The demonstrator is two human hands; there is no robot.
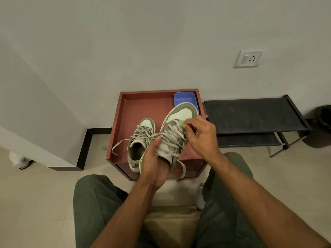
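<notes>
Fingers of right hand: curled, pinching a lace beside a small green bit.
Left hand: grips the shoe from beneath, thumb on the lacing.
Shoe: held above the red cabinet, toe raised; white and grey-green, flat beige laces, red curved side mark.
Second shoe: on cabinet, just beside.
</notes>
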